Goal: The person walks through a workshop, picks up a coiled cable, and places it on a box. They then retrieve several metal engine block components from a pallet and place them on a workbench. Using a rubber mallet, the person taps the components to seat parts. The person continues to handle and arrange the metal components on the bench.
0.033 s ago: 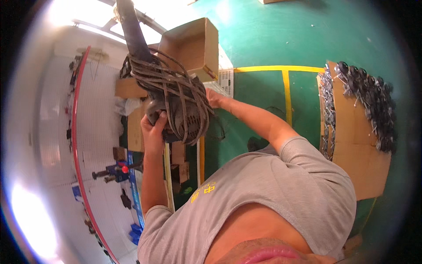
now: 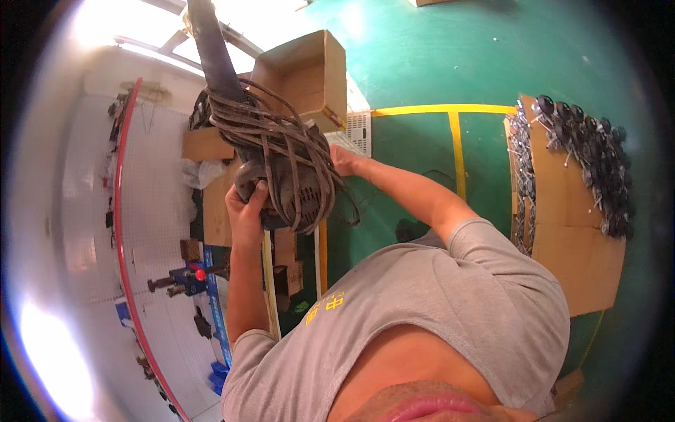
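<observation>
A dusty dark corded power tool (image 2: pixel 287 179), with a vented housing and a long tube (image 2: pixel 216 60), hangs in front of me. It looks like a blower. Its brown cable (image 2: pixel 278 130) is wound in many loops around the body. My left hand (image 2: pixel 246 209) is closed around the tool's handle at the near left, thumb on top. At the far right side of the tool, my right hand (image 2: pixel 344 160) is against the cable loops. The tool and cable hide most of its fingers, so its grip does not show.
An open cardboard box (image 2: pixel 299 74) stands behind the tool, beside a white slotted crate (image 2: pixel 359 133). At right, cardboard (image 2: pixel 566 246) bears rows of black-headed metal parts (image 2: pixel 594 151). A blue vise-like device (image 2: pixel 188 278) sits at left near a white pegboard (image 2: pixel 158 211). Yellow lines (image 2: pixel 457 144) mark the green floor.
</observation>
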`<control>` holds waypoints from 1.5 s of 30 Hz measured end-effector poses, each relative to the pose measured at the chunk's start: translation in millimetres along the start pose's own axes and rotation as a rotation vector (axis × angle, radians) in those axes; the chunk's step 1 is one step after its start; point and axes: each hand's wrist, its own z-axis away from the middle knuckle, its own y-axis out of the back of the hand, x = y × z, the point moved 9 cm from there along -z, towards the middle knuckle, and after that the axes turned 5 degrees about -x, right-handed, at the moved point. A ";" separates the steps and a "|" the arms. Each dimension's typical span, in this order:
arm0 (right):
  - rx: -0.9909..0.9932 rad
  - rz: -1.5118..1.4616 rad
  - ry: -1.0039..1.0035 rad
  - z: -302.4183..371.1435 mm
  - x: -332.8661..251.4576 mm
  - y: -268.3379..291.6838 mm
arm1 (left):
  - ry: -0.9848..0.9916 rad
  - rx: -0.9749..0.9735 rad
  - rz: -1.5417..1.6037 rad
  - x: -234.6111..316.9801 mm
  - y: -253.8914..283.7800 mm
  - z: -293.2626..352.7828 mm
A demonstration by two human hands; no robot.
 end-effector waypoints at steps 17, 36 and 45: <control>0.136 -0.145 -0.184 171.8 -146.6 0.6 | -0.087 0.141 0.334 -66.6 -63.8 -72.0; -0.095 0.596 -0.466 263.5 -32.8 279.9 | 0.311 -0.686 -0.560 -125.9 -174.1 -98.2; -0.034 0.581 -0.256 197.3 -86.0 294.1 | 0.244 -1.074 -1.306 -150.3 -191.7 -84.3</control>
